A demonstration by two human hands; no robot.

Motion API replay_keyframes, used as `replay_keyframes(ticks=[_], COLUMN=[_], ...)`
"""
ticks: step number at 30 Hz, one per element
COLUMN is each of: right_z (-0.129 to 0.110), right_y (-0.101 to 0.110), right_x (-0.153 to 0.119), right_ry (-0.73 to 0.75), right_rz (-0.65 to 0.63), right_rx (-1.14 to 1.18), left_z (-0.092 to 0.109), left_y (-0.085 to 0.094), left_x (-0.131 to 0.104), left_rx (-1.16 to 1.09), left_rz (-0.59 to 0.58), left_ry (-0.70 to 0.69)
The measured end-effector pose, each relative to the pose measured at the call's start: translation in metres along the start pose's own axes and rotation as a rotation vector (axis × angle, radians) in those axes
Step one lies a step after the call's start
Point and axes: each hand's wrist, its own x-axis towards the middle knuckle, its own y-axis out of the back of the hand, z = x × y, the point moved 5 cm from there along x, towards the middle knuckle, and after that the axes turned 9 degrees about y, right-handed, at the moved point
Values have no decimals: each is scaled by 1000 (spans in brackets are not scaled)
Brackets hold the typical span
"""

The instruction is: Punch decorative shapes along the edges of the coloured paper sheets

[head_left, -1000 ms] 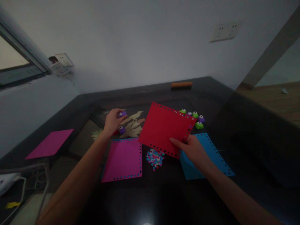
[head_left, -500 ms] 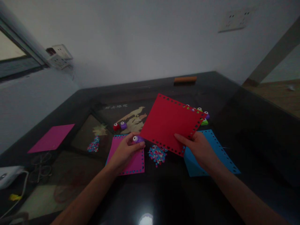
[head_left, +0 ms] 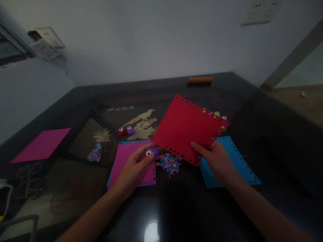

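Observation:
My left hand point(head_left: 137, 164) is closed around a small purple craft punch point(head_left: 154, 152) with a white eye on it. In my right hand point(head_left: 215, 158) is a red paper sheet point(head_left: 185, 129), pinched near its lower right side, with rows of small holes along three edges. The sheet's left corner meets or overlaps the punch; I cannot tell if it is in the slot. Under my left hand lie a pink sheet point(head_left: 126, 154) with punched edges and a blue one beneath. A blue sheet point(head_left: 233, 158) rests under my right hand. Paper confetti point(head_left: 171, 164) is heaped between them.
Red point(head_left: 122, 131) and purple point(head_left: 130, 130) punches stand behind the pink sheet. More punches point(head_left: 217, 114) are partly hidden by the red sheet. Leftward are another confetti pile point(head_left: 95, 153), a plain pink sheet point(head_left: 41, 144) and scissors point(head_left: 30, 181). An orange-brown cylinder point(head_left: 200, 80) lies at the back edge.
The view has shifted slightly. My left thumb has moved over the purple punch, which has turned in my fingers. The red sheet stays in my right hand, a little farther right.

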Motion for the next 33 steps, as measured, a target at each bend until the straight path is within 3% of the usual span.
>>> replay_keyframes(ticks=[7, 11, 18, 33], right_z=[-2, -1, -12, -18], right_y=[-1, 1, 0, -4], right_x=[-2, -2, -7, -9], right_ry=[-6, 7, 175, 182], right_rz=[30, 18, -8, -40], right_rx=[-6, -45, -237, -313], left_z=[-3, 0, 6, 6], left_y=[1, -4, -12, -13], left_x=[-1, -5, -11, -11], left_rx=[207, 316, 333, 294], left_rz=[54, 20, -26, -34], left_ry=[-42, -73, -83, -91])
